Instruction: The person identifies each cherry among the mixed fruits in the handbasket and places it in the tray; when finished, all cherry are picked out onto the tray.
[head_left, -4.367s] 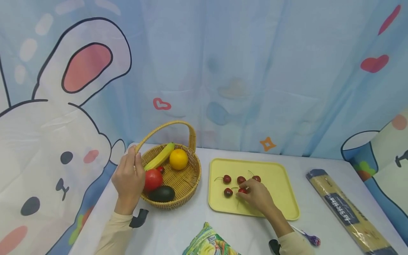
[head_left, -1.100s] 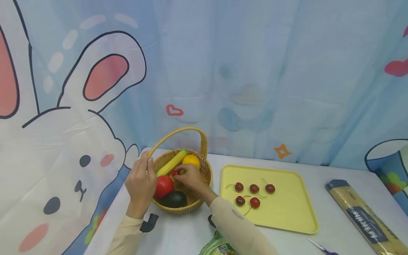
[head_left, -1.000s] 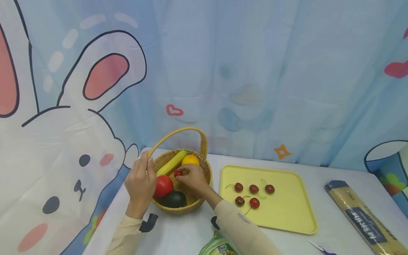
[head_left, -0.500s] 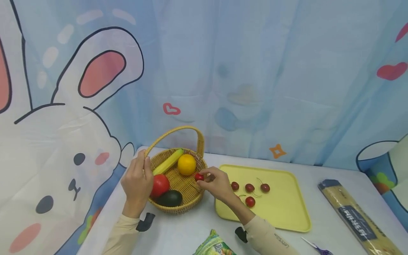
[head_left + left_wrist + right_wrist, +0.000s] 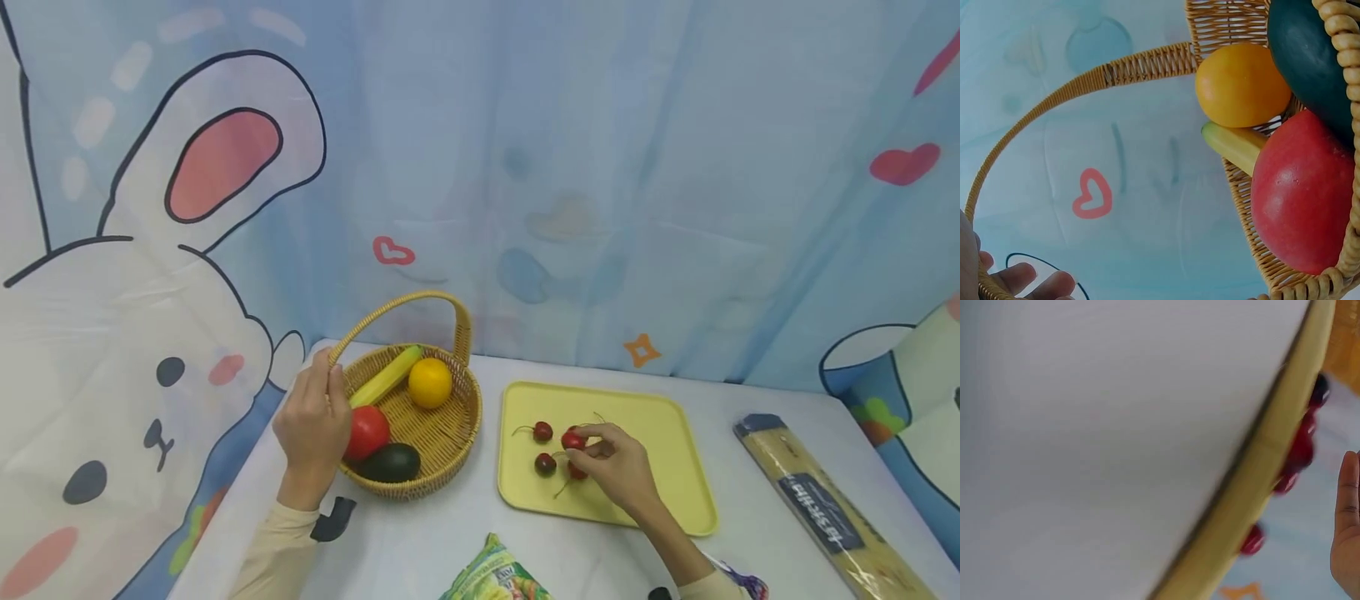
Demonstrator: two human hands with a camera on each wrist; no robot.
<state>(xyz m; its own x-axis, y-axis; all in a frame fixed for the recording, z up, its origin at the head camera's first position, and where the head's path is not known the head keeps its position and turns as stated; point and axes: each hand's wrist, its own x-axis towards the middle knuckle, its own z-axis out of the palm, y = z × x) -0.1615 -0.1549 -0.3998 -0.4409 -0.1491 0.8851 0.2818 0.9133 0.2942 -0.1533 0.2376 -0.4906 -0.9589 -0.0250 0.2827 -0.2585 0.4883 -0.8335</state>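
My left hand grips the left side of the arched handle of a wicker basket. Inside the basket lie a banana, an orange, a red tomato-like fruit and a dark green avocado-like fruit. Over the yellow tray, my right hand pinches a red cherry between thumb and fingertips. Beside it on the tray are a cherry with a curved stem and a darker cherry. Other cherries are partly or wholly hidden by the right hand.
A long pasta packet lies right of the tray. A green food bag sits at the front edge of view. Something purple, partly covered by the right sleeve, lies front right. A printed curtain hangs behind the table.
My right hand has taken the cherry out of the basket and carried it right, over the tray. My left hand keeps its grip on the basket handle. The head view has shifted slightly.
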